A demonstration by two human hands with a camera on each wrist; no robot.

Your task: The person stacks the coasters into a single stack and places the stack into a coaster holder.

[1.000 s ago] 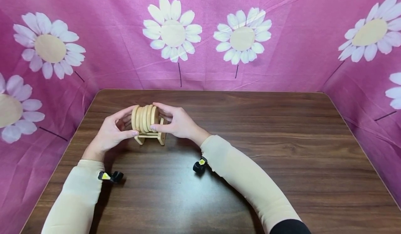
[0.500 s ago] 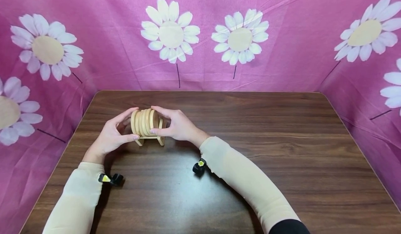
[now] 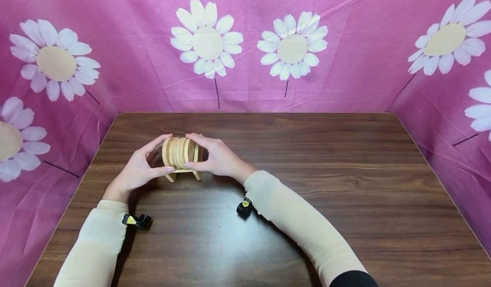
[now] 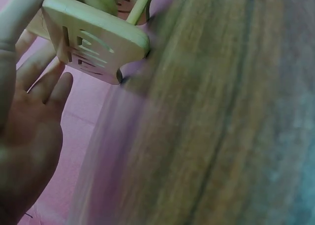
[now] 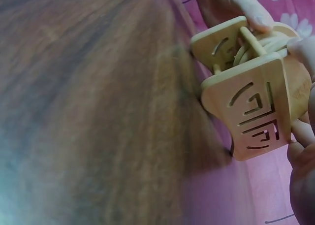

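A row of round wooden coasters (image 3: 178, 152) stands on edge in a pale wooden coaster holder (image 3: 197, 175) at the table's left rear. My left hand (image 3: 134, 169) grips the row's left end, thumb in front and fingers behind. At the right end my right hand (image 3: 224, 159) does likewise. The holder's slotted side panel (image 5: 221, 97) and a crossbar (image 5: 252, 42) show in the right wrist view. In the left wrist view another slotted end panel (image 4: 106, 25) is close to the left fingers (image 4: 60, 89). The holder's inside is mostly hidden by coasters and hands.
The brown wood-grain table (image 3: 326, 172) stretches right and forward of the hands. A pink cloth (image 3: 253, 91) with large white flowers hangs behind it and along both sides. Small black cameras (image 3: 244, 209) sit on the wrists, over cream sleeves (image 3: 299, 218).
Both hands have lowered the coasters slightly, so they sit deeper in the holder, and less of its front bars shows. The head view has shifted a little.
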